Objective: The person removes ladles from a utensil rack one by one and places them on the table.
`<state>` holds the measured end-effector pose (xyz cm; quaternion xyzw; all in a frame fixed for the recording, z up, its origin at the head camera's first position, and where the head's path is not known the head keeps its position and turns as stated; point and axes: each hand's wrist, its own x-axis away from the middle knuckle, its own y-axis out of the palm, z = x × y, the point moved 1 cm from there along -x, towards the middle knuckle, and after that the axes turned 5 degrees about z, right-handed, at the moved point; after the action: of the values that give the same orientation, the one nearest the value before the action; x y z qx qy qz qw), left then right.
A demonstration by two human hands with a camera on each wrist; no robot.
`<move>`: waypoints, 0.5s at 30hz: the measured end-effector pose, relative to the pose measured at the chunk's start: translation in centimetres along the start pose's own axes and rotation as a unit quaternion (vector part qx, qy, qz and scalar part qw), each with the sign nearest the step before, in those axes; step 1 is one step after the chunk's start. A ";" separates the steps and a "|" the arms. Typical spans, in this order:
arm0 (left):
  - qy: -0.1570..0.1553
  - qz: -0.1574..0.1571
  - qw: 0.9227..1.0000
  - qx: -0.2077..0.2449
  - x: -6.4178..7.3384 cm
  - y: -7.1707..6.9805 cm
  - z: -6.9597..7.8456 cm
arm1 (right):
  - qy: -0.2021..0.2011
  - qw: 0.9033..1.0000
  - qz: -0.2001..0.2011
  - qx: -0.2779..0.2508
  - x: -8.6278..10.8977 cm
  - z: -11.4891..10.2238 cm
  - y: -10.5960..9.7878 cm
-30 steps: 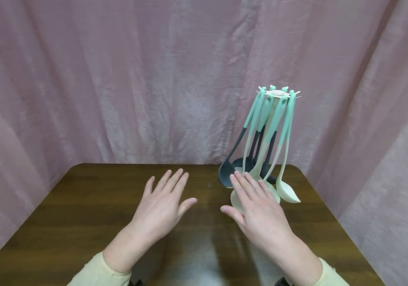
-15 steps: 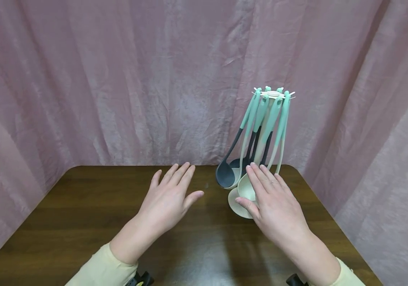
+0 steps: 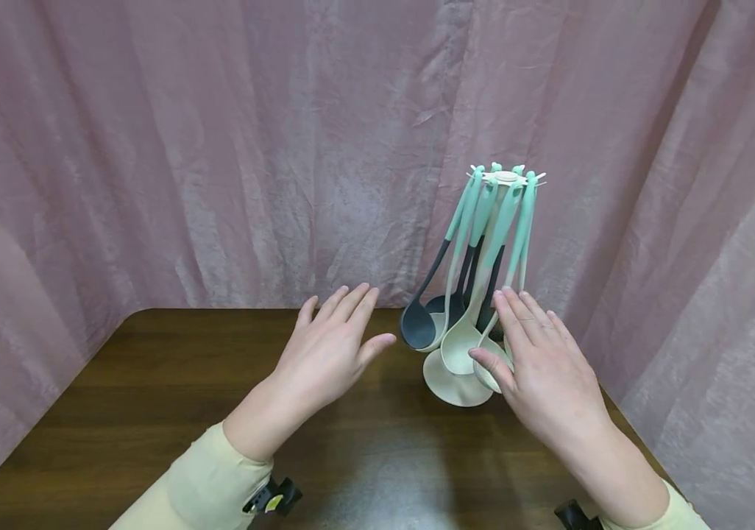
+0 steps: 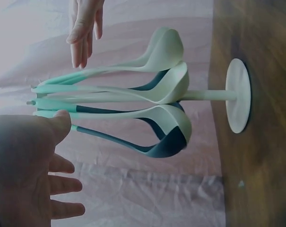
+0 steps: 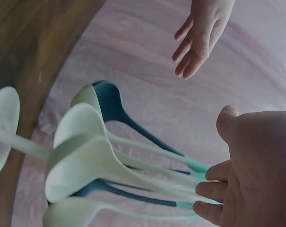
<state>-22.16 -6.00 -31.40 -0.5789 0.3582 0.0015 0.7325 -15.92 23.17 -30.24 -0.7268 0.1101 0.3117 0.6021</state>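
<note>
A white utensil stand with a round base [image 3: 447,386] stands on the table at right of centre in the head view. From its top hang several ladles with mint-green handles. Some are dark, like the dark ladle [image 3: 417,324] on the left side; others are cream, like the cream ladle [image 3: 460,347] in front. My left hand [image 3: 327,357] hovers left of the stand, palm down, fingers straight and holding nothing. My right hand [image 3: 546,372], also straight-fingered and holding nothing, is in front of the stand's right side and hides some ladle bowls in the head view.
The brown wooden table [image 3: 126,412] has rounded far corners. Behind it hangs a pink curtain [image 3: 218,147], which continues along the right side. A black device [image 3: 274,497] is strapped at my left wrist, and another [image 3: 576,515] at my right.
Both hands have moved to the right and farther forward, fingers still straight. The right hand now covers less of the stand's base and front ladles. The stand keeps its place on the table.
</note>
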 end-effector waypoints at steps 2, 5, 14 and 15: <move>0.002 0.003 1.000 -0.001 -0.6 -0.1 0.2 | 0.009 1.000 0.005 0.003 -0.1 0.5 -0.3; 0.005 0.005 1.000 0.000 -1.4 -0.2 0.3 | 0.013 1.000 0.018 0.010 -0.3 1.2 -0.6; -0.001 -0.013 1.000 0.018 -3.5 0.2 1.0 | 0.023 0.999 0.041 0.021 -1.8 3.0 -1.0; -0.003 -0.016 1.000 0.019 -3.7 0.2 1.1 | 0.026 0.999 0.040 0.020 -1.9 3.2 -1.0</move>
<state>-24.47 -3.49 -29.57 -0.5705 0.3470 -0.0150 0.7442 -17.93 26.05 -28.57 -0.7173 0.1615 0.3140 0.6007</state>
